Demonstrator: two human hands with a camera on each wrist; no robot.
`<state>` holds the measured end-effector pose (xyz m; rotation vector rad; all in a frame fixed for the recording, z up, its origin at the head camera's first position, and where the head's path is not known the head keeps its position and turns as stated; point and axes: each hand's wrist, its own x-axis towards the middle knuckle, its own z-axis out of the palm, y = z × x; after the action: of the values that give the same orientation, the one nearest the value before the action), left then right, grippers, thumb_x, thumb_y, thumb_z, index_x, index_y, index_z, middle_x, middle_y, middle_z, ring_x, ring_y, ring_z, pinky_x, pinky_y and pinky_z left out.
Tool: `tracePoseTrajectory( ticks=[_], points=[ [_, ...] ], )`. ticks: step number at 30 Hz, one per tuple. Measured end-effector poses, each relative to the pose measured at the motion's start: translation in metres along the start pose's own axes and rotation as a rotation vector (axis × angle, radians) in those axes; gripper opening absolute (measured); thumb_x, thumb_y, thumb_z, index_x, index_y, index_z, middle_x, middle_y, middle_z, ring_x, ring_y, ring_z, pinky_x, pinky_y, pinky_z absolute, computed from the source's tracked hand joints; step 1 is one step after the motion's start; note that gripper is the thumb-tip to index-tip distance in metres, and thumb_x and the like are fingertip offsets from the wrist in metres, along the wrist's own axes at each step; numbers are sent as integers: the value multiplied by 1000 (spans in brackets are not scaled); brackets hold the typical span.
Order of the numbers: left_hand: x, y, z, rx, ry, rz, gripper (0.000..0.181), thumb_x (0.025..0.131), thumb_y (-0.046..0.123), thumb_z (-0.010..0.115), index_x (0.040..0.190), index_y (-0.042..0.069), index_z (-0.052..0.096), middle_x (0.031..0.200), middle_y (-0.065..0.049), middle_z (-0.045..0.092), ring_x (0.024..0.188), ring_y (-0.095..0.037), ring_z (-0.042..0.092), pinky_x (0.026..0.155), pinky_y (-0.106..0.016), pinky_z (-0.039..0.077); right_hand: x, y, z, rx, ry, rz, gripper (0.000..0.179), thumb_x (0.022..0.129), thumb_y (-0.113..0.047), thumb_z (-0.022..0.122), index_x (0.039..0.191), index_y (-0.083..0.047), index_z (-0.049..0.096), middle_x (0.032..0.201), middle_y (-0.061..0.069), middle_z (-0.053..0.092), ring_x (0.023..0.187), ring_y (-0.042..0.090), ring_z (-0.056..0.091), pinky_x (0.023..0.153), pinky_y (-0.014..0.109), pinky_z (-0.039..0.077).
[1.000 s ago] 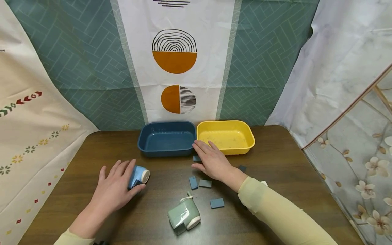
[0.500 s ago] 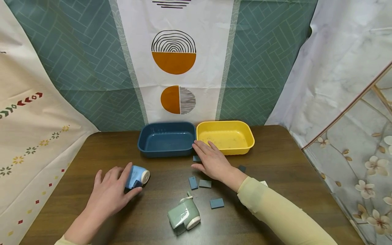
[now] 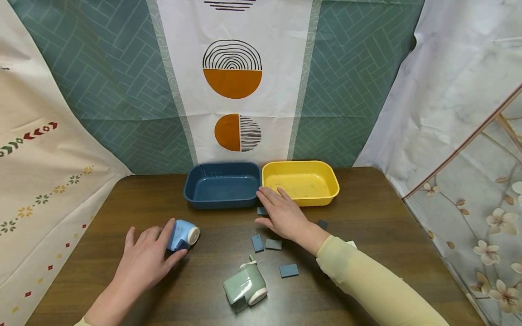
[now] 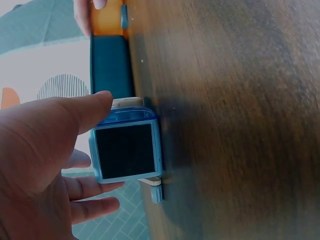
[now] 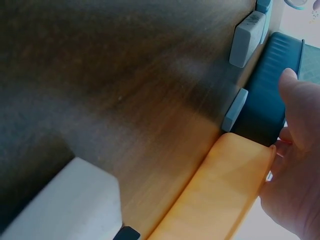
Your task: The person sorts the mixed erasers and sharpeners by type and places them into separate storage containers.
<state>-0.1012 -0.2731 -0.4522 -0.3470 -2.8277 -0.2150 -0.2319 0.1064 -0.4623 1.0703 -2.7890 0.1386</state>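
A light blue, boxy object (image 3: pixel 180 232) with a round white end and a dark blue part lies on its side at the table's left. In the left wrist view, its dark square face (image 4: pixel 126 151) points at the camera. My left hand (image 3: pixel 142 259) is around its near left side, thumb and fingers loosely spread; the thumb looks close to or on it, and contact is uncertain. Fingers extended, my right hand (image 3: pixel 283 216) is over the near edges of the blue tray (image 3: pixel 222 203) and yellow tray (image 3: pixel 314 201), where they meet. A teal block (image 3: pixel 262 211) lies partly under it.
A green, boxy object (image 3: pixel 243 284) with a stub and a white round part lies at front centre. Small flat blocks are scattered nearby: blue (image 3: pixel 257 243), grey (image 3: pixel 273 245), another blue (image 3: pixel 289 270), dark (image 3: pixel 322 224). A white piece (image 3: pixel 352 244) shows behind the right sleeve.
My left hand has shifted slightly left and back from the light blue object, uncovering more of it. That object and my right hand have stayed in place.
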Motion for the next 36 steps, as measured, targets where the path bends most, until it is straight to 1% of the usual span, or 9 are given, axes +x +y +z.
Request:
tracePoseTrajectory(
  ticks=[5,16,19,25,30,36],
  points=[
    [0,0,0,0,16,8,91,87,45,94,158,1,55,121,-25,72,117,-49,67,112,-85,24,0,0,1,0,4,-1,84,111,-58,60,171,-3,38,177,14,35,165,27,32,135,54,20],
    [2,0,-2,-6,-9,3,87,88,40,94,156,0,57,121,-26,72,116,-49,67,115,-85,21,0,0,-1,-1,-13,6,85,111,-59,59,171,-4,37,178,14,34,165,27,30,135,54,20],
    [2,0,-2,-5,3,7,85,88,38,94,155,0,58,120,-26,72,115,-49,68,115,-84,21,0,-1,-2,0,-20,9,85,111,-59,59,172,-4,36,179,14,33,166,26,30,135,54,20],
    [3,0,0,-8,46,22,82,86,35,94,152,0,60,115,-25,73,109,-48,69,115,-83,23,1,-1,-2,5,-23,9,84,112,-57,59,172,-4,36,179,14,33,166,26,30,135,53,18],
    [3,-1,2,-17,105,48,81,83,32,96,150,1,62,110,-23,72,104,-47,69,114,-83,25,1,-1,-1,11,-22,9,83,112,-56,59,172,-3,36,179,14,33,166,26,30,135,52,18],
    [4,-1,2,-31,154,62,81,83,32,95,150,0,62,110,-24,72,102,-47,69,114,-82,26,1,-1,-1,9,-24,11,83,112,-57,59,172,-4,36,179,14,33,166,26,29,135,53,19]
  ],
)
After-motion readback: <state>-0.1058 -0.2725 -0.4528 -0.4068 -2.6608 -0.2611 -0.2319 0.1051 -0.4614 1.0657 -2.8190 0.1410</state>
